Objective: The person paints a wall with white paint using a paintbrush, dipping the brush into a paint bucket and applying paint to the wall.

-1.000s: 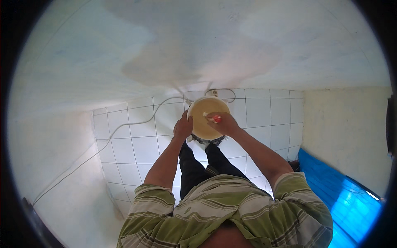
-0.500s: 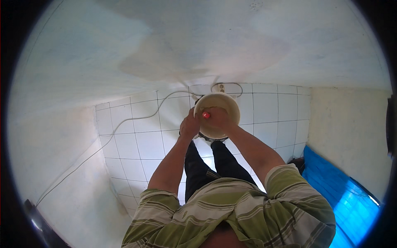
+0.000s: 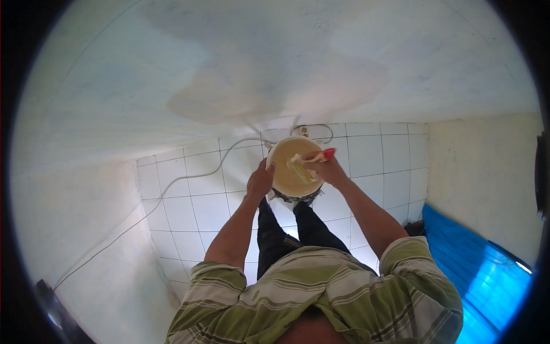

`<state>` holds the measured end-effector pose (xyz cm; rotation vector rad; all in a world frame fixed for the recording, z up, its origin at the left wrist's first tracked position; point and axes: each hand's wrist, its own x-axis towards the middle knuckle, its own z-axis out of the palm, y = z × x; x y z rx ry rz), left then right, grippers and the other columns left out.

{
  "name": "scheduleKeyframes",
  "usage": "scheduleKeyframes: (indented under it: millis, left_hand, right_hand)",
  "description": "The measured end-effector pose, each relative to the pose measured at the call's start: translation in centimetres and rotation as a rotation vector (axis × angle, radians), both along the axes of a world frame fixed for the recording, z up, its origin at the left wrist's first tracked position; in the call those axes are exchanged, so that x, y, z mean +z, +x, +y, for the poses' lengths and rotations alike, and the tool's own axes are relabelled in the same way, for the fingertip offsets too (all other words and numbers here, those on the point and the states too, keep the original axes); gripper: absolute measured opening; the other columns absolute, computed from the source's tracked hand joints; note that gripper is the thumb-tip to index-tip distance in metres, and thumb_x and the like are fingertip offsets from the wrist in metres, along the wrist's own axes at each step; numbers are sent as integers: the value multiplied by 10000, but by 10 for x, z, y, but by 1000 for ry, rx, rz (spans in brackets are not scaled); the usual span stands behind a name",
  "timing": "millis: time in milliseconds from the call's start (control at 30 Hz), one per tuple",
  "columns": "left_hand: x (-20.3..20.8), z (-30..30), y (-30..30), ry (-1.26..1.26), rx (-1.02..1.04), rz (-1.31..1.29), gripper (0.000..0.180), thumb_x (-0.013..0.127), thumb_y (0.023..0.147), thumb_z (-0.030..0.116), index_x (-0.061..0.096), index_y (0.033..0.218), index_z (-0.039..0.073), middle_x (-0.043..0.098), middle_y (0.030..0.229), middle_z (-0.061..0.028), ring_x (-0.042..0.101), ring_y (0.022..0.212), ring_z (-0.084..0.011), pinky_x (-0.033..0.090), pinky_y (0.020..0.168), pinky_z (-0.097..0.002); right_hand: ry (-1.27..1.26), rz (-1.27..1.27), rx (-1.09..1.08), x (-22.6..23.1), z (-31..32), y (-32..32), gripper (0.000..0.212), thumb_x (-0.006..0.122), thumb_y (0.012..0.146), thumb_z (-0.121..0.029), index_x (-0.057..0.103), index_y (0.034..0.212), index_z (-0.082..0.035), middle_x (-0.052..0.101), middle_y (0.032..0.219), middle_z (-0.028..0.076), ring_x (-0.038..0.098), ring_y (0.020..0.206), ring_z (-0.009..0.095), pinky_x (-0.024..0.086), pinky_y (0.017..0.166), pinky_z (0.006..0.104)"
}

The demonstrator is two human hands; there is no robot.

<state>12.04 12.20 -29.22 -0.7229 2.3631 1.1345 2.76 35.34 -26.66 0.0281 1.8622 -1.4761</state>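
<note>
My left hand (image 3: 260, 180) grips the left edge of a round pale bucket (image 3: 277, 147). Cream-coloured paint (image 3: 285, 153) shows inside the bucket. A wide paintbrush (image 3: 300, 169) with a red handle end is held in my right hand (image 3: 330, 168), just over the bucket's opening. Its bristles are coated in paint and point toward the near side, while the red end sticks out to the right. Whether the bristles touch the paint or the rim, I cannot tell. Below the bucket, a dark and white shape is only partly visible.
A painted wall (image 3: 275, 57) with damp-looking darker patches rises ahead. A white cable (image 3: 189, 176) runs across the tiled floor (image 3: 207, 203) to a power socket (image 3: 304, 131) behind the bucket. Blue sheeting (image 3: 458, 246) lies at the right. Side walls stand close on both sides.
The paintbrush has come up out of the bucket and turned, its red end now at the right and its bristles showing. My left hand stays on the bucket's left edge.
</note>
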Motion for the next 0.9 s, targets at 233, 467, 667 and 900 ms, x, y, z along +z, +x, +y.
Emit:
scheduleKeyframes:
  millis: [233,467,667,900]
  left_hand:
    - [-41,-47,32,-63,3,170,580,441,1023,493,478,1435,87,611,1280,-296,576,1196,-465,457,1012,-505]
    - [114,-21,-4,319,234,428,437,605,998,306,580,1356,57,662,795,-83,647,685,-142,556,642,-312]
    - [261,-25,-46,364,87,794,380,626,989,242,614,1323,60,653,826,-66,628,697,-127,535,683,-288]
    - [411,-37,-59,161,-237,1165,348,602,942,44,624,1289,17,636,896,-72,633,801,-133,518,739,-269]
  right_hand:
    - [-657,-456,-359,64,61,11,439,645,898,-212,587,1273,7,676,1179,130,676,1051,258,559,903,412]
    - [-1172,-388,-355,195,42,12,474,594,858,-112,550,1314,8,621,1298,169,600,1209,294,456,1075,452]
    - [-1236,373,-488,399,0,-13,511,630,841,-125,520,1319,18,605,1250,148,583,1191,255,450,1074,400]
    - [-1097,1261,-410,573,-54,-69,380,647,887,-4,576,1255,56,643,1174,143,607,1111,208,477,989,343]
